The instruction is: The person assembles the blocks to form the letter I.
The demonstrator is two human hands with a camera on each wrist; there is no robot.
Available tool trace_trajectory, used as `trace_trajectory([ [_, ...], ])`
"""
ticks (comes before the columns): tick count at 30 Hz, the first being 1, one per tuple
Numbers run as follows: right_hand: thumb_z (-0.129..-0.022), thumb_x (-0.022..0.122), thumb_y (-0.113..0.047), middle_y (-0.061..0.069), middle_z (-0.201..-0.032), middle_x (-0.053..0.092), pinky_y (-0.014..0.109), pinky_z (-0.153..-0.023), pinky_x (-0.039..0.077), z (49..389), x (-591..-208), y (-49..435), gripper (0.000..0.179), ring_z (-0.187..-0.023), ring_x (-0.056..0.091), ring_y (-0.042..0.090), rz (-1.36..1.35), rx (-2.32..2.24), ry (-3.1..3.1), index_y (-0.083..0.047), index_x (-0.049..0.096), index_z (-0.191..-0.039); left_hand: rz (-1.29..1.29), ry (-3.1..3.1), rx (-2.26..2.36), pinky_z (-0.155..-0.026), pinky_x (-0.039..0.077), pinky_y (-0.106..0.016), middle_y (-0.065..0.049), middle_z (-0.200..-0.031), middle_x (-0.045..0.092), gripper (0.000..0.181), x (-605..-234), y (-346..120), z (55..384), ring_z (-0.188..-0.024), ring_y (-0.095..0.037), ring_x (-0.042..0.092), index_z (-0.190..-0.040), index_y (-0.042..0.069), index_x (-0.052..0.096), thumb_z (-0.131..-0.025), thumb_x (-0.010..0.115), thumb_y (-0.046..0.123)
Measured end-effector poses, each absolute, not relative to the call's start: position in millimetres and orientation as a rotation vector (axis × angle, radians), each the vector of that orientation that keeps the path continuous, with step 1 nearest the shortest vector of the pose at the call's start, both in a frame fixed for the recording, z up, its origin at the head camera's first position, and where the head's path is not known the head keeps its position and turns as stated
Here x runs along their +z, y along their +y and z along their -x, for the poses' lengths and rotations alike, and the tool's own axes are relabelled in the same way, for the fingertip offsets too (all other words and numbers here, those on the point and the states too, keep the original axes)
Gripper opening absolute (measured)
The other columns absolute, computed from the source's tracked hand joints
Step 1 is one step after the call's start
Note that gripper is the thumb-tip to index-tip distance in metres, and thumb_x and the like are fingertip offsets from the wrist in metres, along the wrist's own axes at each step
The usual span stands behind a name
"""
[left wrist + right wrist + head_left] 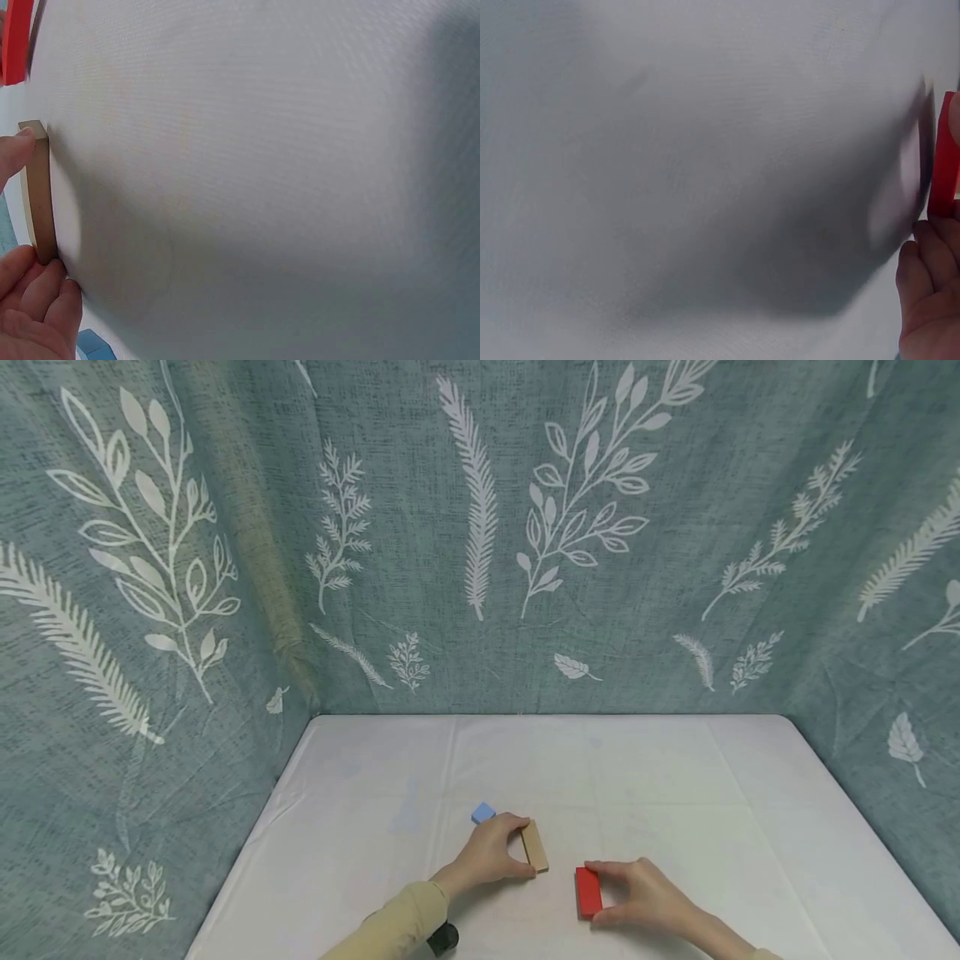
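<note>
My left hand [491, 850] pinches a natural wood block [534, 847] by its two ends, thumb at the near end and fingers at the far end. In the left wrist view the wooden block [40, 199] stands close against the white cloth. To the right, my right hand [645, 896] grips a red block [588, 893] end to end between thumb and fingers. The right wrist view shows the red block [946, 161] at its right edge, a dark shadow beside it. A small blue block [483, 812] lies just behind the left hand, partly covered by it.
A white cloth covers the table [660, 777]. Green curtains [420, 527] with white leaf prints hang behind it and along both sides. A black rounded object [444, 938] shows by the left sleeve [405, 914].
</note>
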State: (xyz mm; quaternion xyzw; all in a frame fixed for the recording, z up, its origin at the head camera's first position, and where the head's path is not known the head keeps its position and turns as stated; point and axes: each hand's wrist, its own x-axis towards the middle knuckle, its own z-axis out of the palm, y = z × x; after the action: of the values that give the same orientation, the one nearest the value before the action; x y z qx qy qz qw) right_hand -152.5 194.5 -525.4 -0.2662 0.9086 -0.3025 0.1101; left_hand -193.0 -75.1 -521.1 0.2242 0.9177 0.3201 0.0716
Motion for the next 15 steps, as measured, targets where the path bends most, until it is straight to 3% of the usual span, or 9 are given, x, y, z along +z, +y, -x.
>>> trace_trajectory([
  [15, -0.065, 0.078, -0.056, 0.002, -0.120, 0.068, 0.040, -0.089, 0.055, 146.3, -528.2, 188.6, 0.075, -0.112, 0.062, 0.020, 0.683, -0.805, 2.695, -0.015, 0.062, -0.126, -0.676, 2.766, 0.962, -0.100, 0.048, -0.037, -0.011, -0.122, 0.063, 0.070, -522.2, -74.5, 193.0, -0.115, -0.028, 0.058, -0.125, 0.001, 0.058, -0.068, 0.085, 0.031],
])
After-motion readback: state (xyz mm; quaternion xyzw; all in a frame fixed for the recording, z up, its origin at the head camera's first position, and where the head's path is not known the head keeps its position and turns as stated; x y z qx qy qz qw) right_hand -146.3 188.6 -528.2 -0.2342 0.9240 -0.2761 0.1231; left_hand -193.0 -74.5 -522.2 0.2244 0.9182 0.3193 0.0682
